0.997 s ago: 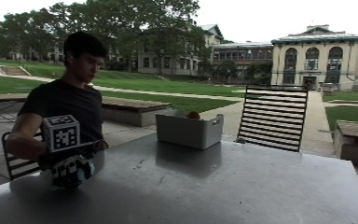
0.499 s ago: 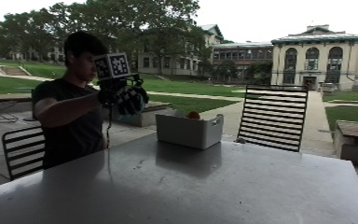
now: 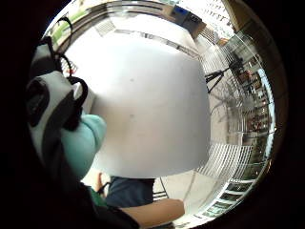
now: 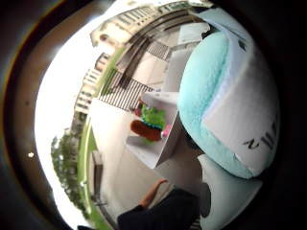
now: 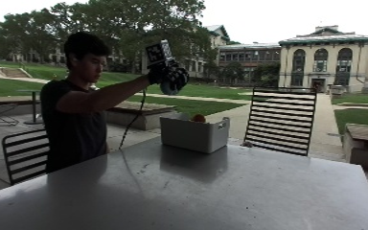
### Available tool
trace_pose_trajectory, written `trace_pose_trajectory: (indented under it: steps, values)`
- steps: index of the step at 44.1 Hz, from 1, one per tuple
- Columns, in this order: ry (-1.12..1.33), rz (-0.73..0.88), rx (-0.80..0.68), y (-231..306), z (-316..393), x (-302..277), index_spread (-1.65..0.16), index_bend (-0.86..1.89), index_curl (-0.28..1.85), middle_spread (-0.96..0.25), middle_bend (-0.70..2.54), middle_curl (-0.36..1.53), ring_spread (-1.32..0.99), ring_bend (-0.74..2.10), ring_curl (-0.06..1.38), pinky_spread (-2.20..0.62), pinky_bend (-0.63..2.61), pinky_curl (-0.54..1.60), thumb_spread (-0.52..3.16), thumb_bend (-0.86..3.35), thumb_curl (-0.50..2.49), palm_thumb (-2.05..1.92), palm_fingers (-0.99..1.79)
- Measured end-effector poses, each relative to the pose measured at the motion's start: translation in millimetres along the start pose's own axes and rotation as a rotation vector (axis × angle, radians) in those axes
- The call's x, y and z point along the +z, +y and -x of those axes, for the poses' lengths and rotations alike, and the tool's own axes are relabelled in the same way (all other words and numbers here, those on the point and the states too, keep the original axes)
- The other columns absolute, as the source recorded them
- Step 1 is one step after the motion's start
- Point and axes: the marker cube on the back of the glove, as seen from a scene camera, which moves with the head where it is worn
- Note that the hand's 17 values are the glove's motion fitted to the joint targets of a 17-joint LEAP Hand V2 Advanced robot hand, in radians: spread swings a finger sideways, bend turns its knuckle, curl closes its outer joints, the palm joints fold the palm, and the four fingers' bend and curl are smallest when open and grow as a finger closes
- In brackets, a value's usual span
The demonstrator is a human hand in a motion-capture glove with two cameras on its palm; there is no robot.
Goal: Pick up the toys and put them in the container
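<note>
A person behind the table holds the gloved right hand (image 5: 168, 76) high in the air, over the near left end of the white container (image 5: 194, 133). The hand grips a pale turquoise plush toy (image 4: 218, 103) with a white tag; the same plush toy (image 3: 83, 143) shows beside the glove straps in the little finger side palm view. The white container (image 4: 156, 143) stands at the table's far edge and holds a green plush (image 4: 153, 117), a red-orange toy (image 4: 144, 130) and something pink. An orange toy (image 5: 198, 118) peeks over its rim in the outside view.
The grey table (image 5: 190, 191) stretches wide in front of the container. A black slatted chair (image 5: 281, 120) stands behind the table at the right. Another chair (image 5: 24, 153) is beside the person at the left.
The gloved hand rose from the table's left edge with the toy, then travelled right toward the container. It now hangs above the container's near end.
</note>
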Motion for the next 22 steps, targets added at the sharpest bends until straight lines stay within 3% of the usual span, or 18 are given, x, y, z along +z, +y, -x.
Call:
trace_pose_trajectory:
  steps: [4, 17, 22]
  values:
    - [-0.038, 0.012, -0.054, 1, 49, 5, -0.40, 0.21, 0.65, -0.46, 0.73, 0.63, -0.43, 1.19, 0.47, -0.39, 1.01, 0.38, 0.70, 0.30, 0.91, 0.61, 0.89]
    - [-0.032, 0.078, -0.164, -18, 94, 47, -0.43, 0.15, 0.70, -0.48, 0.70, 0.67, -0.44, 1.18, 0.48, -0.39, 1.00, 0.38, 0.64, 0.28, 0.99, 0.62, 0.89]
    - [-0.087, 0.118, -0.298, -7, 128, 61, -0.43, 0.14, 0.71, -0.49, 0.69, 0.68, -0.44, 1.19, 0.48, -0.39, 1.01, 0.38, 0.64, 0.27, 1.02, 0.62, 0.88]
